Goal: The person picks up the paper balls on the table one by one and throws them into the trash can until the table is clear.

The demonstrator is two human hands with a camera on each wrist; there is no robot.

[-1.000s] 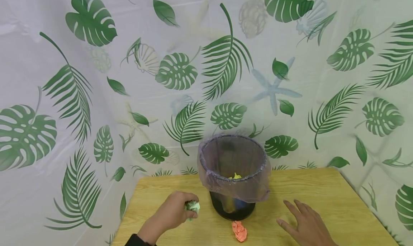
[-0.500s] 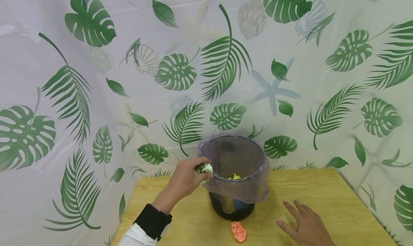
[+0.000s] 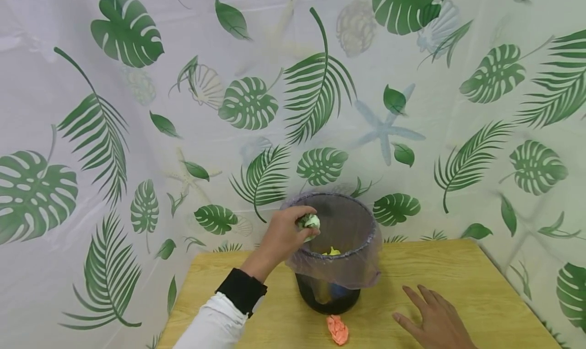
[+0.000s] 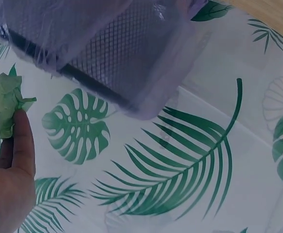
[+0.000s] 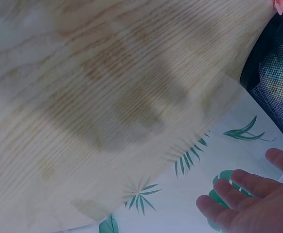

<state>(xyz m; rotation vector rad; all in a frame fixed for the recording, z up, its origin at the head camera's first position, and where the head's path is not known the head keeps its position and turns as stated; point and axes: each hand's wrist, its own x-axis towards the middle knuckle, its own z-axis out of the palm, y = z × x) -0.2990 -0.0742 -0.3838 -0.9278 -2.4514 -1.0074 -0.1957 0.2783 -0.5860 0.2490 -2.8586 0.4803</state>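
My left hand (image 3: 283, 233) pinches a crumpled pale green paper ball (image 3: 311, 221) between thumb and fingers, over the left rim of a mesh bin. In the left wrist view the green paper ball (image 4: 4, 99) sits at the fingertips. The dark mesh bin (image 3: 316, 302) has a thin purple bag (image 3: 339, 270) folded over its rim. Through the opening, a bit of yellow crumpled paper (image 3: 333, 251) shows inside. An orange crumpled paper ball (image 3: 337, 330) lies on the table in front of the bin. To the right, my right hand (image 3: 435, 316) is held with fingers spread, holding nothing.
The wood-grain table (image 3: 412, 267) carries the bin near its back edge. A white curtain (image 3: 274, 44) printed with green leaves, shells and starfish hangs behind and along both sides.
My left hand has moved up and to the right with the green paper ball, from beside the bin to over its rim. The right hand stays nearly still.
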